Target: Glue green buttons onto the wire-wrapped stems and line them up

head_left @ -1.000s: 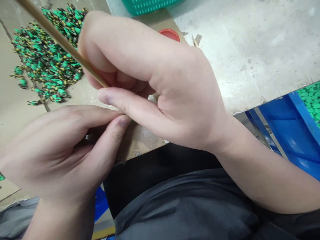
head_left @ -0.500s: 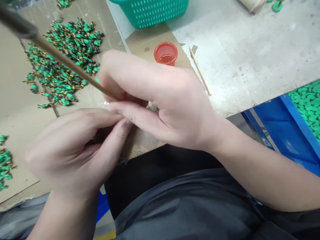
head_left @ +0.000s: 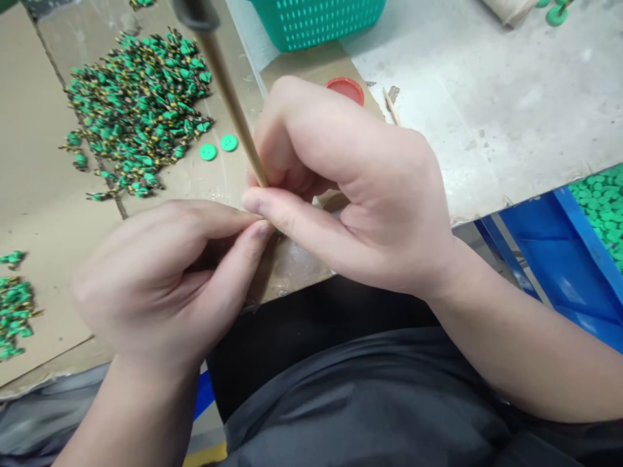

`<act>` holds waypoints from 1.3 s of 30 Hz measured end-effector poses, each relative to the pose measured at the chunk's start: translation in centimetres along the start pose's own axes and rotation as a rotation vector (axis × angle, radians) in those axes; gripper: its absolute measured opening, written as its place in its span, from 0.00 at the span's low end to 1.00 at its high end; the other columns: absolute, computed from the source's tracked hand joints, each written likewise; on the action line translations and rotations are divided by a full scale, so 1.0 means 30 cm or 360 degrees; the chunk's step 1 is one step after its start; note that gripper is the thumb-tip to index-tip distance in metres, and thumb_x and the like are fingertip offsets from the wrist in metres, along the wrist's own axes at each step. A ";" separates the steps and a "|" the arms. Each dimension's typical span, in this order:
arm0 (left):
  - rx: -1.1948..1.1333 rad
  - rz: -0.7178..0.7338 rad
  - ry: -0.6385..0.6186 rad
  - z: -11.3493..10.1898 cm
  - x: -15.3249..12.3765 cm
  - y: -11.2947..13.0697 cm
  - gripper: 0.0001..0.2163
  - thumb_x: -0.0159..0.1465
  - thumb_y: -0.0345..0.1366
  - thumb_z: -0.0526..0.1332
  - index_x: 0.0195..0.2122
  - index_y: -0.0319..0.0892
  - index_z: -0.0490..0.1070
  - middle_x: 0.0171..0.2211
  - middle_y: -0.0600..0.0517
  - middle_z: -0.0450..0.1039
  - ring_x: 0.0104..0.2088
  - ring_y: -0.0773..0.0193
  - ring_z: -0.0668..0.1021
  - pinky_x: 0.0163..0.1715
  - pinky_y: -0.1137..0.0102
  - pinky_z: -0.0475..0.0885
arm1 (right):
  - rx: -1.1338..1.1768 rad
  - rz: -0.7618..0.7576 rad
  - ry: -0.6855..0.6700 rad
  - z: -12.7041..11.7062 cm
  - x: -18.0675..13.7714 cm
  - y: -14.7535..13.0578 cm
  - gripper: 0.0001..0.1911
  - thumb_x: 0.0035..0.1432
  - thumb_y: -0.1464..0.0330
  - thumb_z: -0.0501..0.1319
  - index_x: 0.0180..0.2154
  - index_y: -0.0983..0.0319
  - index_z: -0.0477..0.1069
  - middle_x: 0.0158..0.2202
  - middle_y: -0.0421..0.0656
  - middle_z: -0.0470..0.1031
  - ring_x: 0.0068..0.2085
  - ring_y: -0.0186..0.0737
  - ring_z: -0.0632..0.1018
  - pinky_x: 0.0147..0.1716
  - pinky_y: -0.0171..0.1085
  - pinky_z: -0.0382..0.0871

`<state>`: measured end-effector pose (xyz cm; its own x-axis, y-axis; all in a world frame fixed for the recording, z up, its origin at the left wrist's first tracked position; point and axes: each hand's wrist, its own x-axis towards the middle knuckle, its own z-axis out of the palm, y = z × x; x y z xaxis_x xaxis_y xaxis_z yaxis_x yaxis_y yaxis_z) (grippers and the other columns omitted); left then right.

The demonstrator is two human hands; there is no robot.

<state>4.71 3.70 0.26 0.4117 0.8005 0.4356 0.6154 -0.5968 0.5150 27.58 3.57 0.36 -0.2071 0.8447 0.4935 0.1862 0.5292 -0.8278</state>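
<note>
My right hand [head_left: 360,188] is closed around a thin brown stick [head_left: 232,107], thumb against fingers. The stick's dark, thicker end points up toward the camera, and its lower end is hidden by my fingers. Beside it, my left hand [head_left: 170,279] pinches with thumb and forefinger, their tips close to my right thumb. A bit of a small green piece [head_left: 278,231] shows at the left fingertips, mostly covered. Two green discs [head_left: 208,152] with small holes, like buttons, lie on the table just beyond my hands.
A pile of small green, yellow and dark pieces [head_left: 141,110] lies at the left, a smaller pile [head_left: 17,311] nearer. Behind my right hand are a red cup [head_left: 346,89], a pointed wooden stick [head_left: 390,107] and a green basket [head_left: 316,26]. A blue bin [head_left: 549,253] is at right.
The brown stick has swung more upright. Both hands appear further right in the picture, the right hand now covering more of the red cup. Two green discs have come into sight.
</note>
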 end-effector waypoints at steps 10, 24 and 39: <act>-0.0003 0.0035 -0.0009 0.000 -0.002 -0.006 0.06 0.72 0.34 0.73 0.37 0.47 0.79 0.34 0.56 0.84 0.34 0.66 0.81 0.40 0.65 0.72 | -0.0095 0.0019 -0.0166 -0.007 -0.009 0.001 0.08 0.81 0.69 0.64 0.42 0.57 0.75 0.56 0.39 0.86 0.64 0.35 0.86 0.67 0.29 0.81; -0.0076 0.0068 0.0005 -0.003 -0.001 -0.013 0.05 0.70 0.32 0.73 0.37 0.47 0.81 0.33 0.54 0.85 0.34 0.64 0.83 0.40 0.65 0.73 | -0.0063 0.0097 0.0023 -0.007 0.000 -0.011 0.11 0.79 0.68 0.65 0.38 0.54 0.72 0.43 0.36 0.80 0.52 0.30 0.86 0.59 0.27 0.83; -0.0072 0.0088 -0.0005 0.002 -0.003 -0.016 0.06 0.71 0.31 0.73 0.37 0.47 0.80 0.34 0.56 0.85 0.33 0.67 0.81 0.38 0.67 0.72 | -0.0037 0.0038 -0.0164 -0.008 0.004 0.021 0.12 0.77 0.64 0.68 0.37 0.53 0.71 0.39 0.34 0.80 0.48 0.31 0.85 0.65 0.32 0.83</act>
<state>4.42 3.92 -0.07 0.4463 0.7662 0.4623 0.5607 -0.6421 0.5229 27.91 4.00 -0.03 -0.2995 0.8453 0.4425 0.2146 0.5116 -0.8320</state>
